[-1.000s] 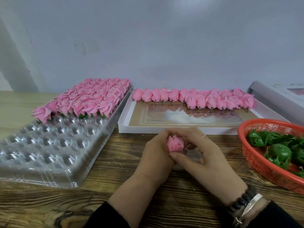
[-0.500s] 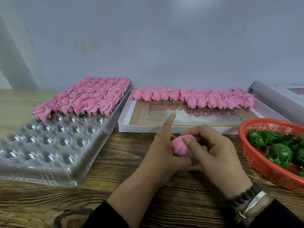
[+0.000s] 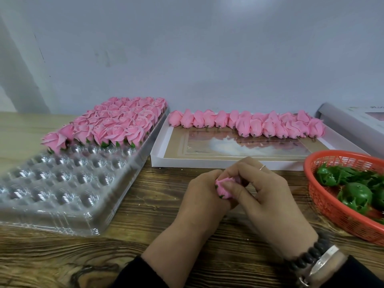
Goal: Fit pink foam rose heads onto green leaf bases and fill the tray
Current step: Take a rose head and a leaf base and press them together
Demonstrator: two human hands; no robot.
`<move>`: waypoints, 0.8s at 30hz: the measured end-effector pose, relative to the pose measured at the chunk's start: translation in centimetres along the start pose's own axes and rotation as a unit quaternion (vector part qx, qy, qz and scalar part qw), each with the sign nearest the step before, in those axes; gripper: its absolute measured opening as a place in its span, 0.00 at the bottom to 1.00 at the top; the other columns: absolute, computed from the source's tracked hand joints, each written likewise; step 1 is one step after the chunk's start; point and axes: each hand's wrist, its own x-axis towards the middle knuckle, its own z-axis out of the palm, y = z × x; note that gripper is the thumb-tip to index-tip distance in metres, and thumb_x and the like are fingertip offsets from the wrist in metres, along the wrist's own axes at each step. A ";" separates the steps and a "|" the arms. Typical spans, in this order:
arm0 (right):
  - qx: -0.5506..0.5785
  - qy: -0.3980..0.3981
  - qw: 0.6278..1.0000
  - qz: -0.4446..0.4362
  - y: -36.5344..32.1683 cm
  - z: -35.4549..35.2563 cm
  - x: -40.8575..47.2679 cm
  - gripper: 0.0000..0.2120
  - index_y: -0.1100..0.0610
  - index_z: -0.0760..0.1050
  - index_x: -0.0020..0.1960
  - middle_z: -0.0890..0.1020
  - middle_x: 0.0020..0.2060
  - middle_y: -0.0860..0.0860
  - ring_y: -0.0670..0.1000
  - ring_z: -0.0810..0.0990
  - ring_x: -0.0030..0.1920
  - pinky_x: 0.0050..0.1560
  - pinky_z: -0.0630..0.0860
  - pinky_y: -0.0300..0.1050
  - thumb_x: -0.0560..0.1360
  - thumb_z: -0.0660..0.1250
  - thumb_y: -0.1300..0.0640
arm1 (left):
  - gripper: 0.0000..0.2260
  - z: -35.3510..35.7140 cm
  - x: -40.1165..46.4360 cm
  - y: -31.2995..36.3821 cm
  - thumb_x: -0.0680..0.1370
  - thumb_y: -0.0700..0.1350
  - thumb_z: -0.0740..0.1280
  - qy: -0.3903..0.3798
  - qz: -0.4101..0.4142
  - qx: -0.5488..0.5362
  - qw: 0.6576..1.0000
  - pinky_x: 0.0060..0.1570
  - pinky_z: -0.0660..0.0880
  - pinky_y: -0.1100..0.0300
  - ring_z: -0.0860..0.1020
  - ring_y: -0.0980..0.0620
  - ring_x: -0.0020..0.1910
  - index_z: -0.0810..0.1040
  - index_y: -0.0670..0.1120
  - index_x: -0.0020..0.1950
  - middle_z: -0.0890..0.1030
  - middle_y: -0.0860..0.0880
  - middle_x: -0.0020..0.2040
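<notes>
While the tray (image 3: pixel 87 196) holds roses only in its far rows, near pockets bare, both hands' fingers (image 3: pixel 230 187) pinch one rose (image 3: pixel 225 189) over the bench (image 3: pixel 145 235), green base just showing; loose heads (image 3: pixel 249 123) and bases (image 3: pixel 353 196) wait.

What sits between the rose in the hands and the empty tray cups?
Nothing visible: bare wooden table separates the rose, gripped by left hand and right hand, from the clear tray.
</notes>
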 end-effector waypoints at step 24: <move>0.130 0.147 0.977 0.087 0.0 0.3 0.1 0.10 0.47 0.79 0.47 0.83 0.43 0.42 0.40 0.79 0.46 0.47 0.72 0.31 0.74 0.59 0.51 | 0.04 0.9 -0.1 0.5 0.72 0.39 0.71 -0.052 0.042 -0.086 0.994 0.39 0.74 0.64 0.76 0.58 0.33 0.79 0.44 0.38 0.81 0.48 0.34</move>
